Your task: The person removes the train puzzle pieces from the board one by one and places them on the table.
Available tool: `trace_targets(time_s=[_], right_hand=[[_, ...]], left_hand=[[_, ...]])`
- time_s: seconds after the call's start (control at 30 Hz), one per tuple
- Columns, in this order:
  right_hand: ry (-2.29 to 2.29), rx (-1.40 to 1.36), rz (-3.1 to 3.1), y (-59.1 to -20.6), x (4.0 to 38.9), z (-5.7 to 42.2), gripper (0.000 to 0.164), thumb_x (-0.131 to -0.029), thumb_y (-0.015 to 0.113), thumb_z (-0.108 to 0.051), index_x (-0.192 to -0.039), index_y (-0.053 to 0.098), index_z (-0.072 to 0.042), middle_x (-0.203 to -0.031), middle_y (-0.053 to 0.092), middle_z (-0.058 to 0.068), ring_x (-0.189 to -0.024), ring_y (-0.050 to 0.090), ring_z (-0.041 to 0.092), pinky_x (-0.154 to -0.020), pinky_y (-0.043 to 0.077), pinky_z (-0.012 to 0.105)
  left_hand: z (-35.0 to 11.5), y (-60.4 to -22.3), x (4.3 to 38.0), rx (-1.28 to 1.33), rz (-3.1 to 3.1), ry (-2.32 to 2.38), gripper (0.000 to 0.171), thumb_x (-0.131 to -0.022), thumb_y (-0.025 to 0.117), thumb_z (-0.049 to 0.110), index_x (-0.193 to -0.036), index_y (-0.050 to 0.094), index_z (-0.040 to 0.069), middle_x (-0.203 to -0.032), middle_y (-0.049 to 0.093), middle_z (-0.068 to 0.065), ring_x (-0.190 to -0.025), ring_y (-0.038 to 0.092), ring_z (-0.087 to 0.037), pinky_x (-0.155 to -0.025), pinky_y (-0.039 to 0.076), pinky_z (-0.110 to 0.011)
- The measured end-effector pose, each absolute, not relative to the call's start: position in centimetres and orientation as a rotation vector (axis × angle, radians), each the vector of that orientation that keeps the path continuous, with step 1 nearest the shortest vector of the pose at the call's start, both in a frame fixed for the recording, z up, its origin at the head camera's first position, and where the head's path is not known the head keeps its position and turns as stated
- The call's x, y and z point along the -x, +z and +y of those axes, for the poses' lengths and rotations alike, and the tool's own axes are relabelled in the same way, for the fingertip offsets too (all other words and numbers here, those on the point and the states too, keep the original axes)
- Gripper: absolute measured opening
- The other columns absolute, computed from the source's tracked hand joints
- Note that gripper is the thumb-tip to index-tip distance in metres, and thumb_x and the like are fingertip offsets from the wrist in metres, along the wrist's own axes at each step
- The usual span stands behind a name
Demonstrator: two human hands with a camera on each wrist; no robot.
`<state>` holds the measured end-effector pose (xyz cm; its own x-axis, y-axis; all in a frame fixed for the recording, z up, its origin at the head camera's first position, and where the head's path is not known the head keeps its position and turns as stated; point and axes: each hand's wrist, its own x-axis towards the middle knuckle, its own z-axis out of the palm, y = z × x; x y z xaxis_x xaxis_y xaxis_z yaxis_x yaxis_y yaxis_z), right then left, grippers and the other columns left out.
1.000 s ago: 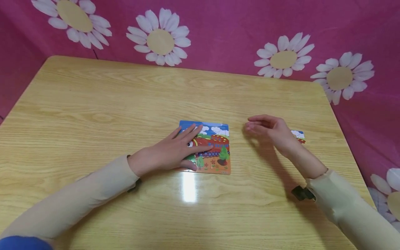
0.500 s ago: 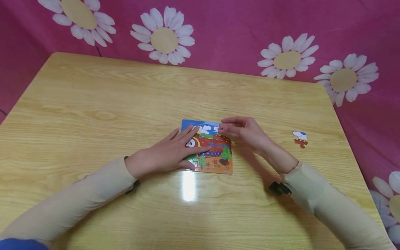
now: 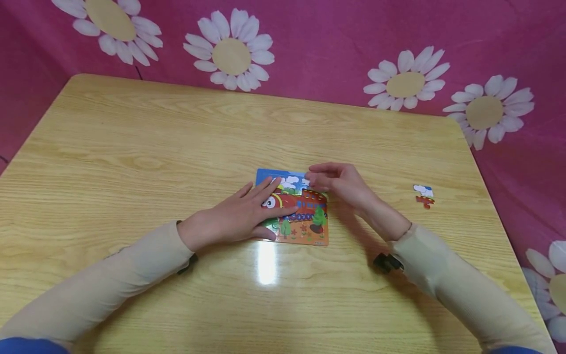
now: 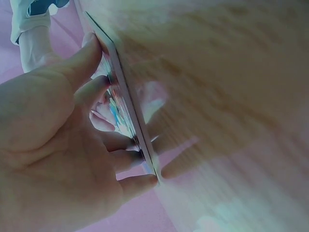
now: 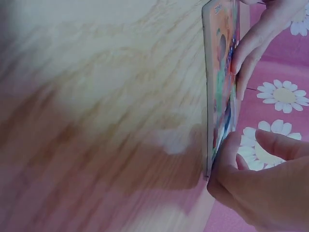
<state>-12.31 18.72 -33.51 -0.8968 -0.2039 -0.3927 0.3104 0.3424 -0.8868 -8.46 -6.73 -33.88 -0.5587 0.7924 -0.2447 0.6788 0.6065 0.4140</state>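
Your left hand (image 3: 240,216) lies flat, fingers straight, pressing the train puzzle board (image 3: 305,223) at the centre of the frame on the desk (image 3: 132,147). Your right hand (image 3: 338,183), its grip narrowed to a pinch, works a piece into the board's upper right corner; the piece itself is hidden. A loose piece (image 3: 424,195) waits at the right of the frame, well apart. The risk, as it looks: a crooked push could jam the tabs, or skid the board on the glossy top if your left hand eases.
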Motion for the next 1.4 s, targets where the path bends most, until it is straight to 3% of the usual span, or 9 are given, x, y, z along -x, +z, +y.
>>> trace_targets(time_s=[0.1,0.27,0.5,0.87,1.1,1.4], right_hand=[[-1.535,-0.092,2.213,-33.6,12.4,18.3,0.039,-0.097,0.062,-0.014,-0.132,0.057,0.003,-0.125,0.063,0.020,-0.105,0.066,0.023,-0.096,0.049,0.033],[-1.402,-0.017,2.348,-34.0,12.4,17.3,0.034,-0.095,0.067,-0.015,-0.125,0.064,0.002,-0.112,0.069,0.018,-0.092,0.064,0.019,-0.079,0.050,0.023],[-1.288,0.133,2.528,-34.4,12.2,16.0,0.028,-0.091,0.071,-0.010,-0.117,0.068,0.002,-0.095,0.069,0.015,-0.072,0.059,0.020,-0.059,0.047,0.021],[-1.289,0.093,2.553,-33.9,12.3,17.2,0.023,-0.093,0.069,-0.008,-0.114,0.068,0.000,-0.092,0.065,0.013,-0.078,0.058,0.020,-0.063,0.047,0.022],[-1.343,0.104,2.586,-33.2,12.2,21.0,0.024,-0.091,0.071,-0.011,-0.113,0.070,0.000,-0.089,0.067,0.016,-0.073,0.057,0.018,-0.055,0.044,0.022],[-1.290,0.025,2.637,-32.7,12.0,28.2,0.033,-0.091,0.071,-0.016,-0.119,0.067,0.002,-0.082,0.065,-0.001,-0.070,0.057,0.009,-0.054,0.050,0.025]], left_hand=[[-6.8,-33.8,8.5,-1.161,2.420,0.395,0.065,-0.096,0.055,0.050,-0.154,0.033,0.032,-0.162,-0.002,-0.020,-0.149,-0.006,-0.033,-0.116,0.007,-0.056],[-6.8,-33.8,8.5,-1.173,2.422,0.401,0.065,-0.095,0.055,0.050,-0.154,0.033,0.031,-0.162,-0.003,-0.021,-0.148,-0.006,-0.034,-0.116,0.008,-0.057],[-6.7,-34.1,8.6,-1.186,2.424,0.397,0.065,-0.096,0.055,0.051,-0.153,0.034,0.031,-0.162,-0.003,-0.020,-0.148,-0.005,-0.034,-0.115,0.009,-0.058],[-6.7,-34.1,8.6,-1.167,2.420,0.390,0.065,-0.095,0.055,0.051,-0.154,0.033,0.032,-0.162,-0.003,-0.021,-0.149,-0.007,-0.033,-0.116,0.007,-0.057],[-6.7,-34.0,8.7,-1.168,2.428,0.365,0.065,-0.095,0.055,0.052,-0.154,0.032,0.033,-0.162,-0.002,-0.020,-0.149,-0.006,-0.033,-0.116,0.007,-0.056],[-6.7,-34.0,8.6,-1.182,2.436,0.353,0.066,-0.095,0.055,0.052,-0.154,0.032,0.032,-0.162,-0.001,-0.021,-0.149,-0.005,-0.033,-0.116,0.008,-0.057]])
